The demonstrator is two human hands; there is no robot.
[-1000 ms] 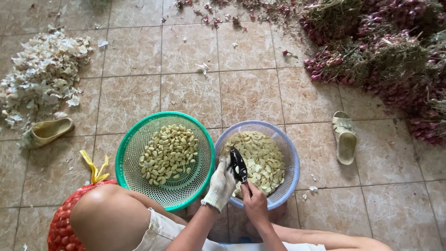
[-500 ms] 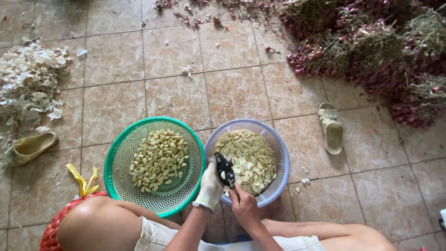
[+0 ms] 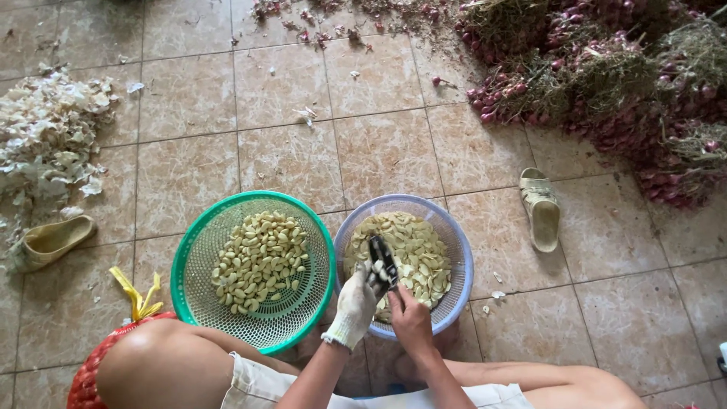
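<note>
Vs a second ago: both hands sit in the same spot over the near rim of the lavender basket (image 3: 460,261), only the camera view has shifted; so the peel-and-cut work on the garlic carries on with no switch of basket. Left hand (image 3: 357,301), in a white glove, is closed around a garlic clove (image 3: 376,267), mostly hidden. Right hand (image 3: 409,318), bare, grips a small black knife (image 3: 383,261), blade pointing away over the basket. Lavender basket holds pale cut pieces; green basket (image 3: 189,257) just left of it, rims touching, holds whole peeled cloves. Packages: one red mesh sack (image 3: 87,371) with a yellow tie (image 3: 136,295) beside the left knee. No labels or signs visible. Heap of white skins (image 3: 45,136) far left; red shallot bundles (image 3: 606,83) top right; sandals (image 3: 541,208) on the floor tiles.
</note>
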